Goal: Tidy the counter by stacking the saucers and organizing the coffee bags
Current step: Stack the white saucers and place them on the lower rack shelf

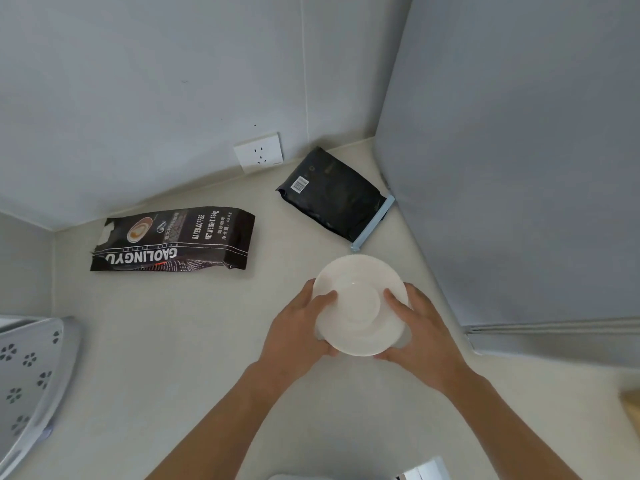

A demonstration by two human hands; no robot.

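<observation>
Near the counter's (194,341) right edge, you are gripping the white saucers (360,306) with both hands: left hand (298,327) fingers curled over the left rim, right hand (422,327) clamping the right rim. Keep the rims level and centred while you are setting them down, clear of the black bag (332,195) in the back corner. The printed coffee bag (173,239) is lying flat toward the back left. How many saucers are stacked is hard to tell; the undersides are being hidden.
</observation>
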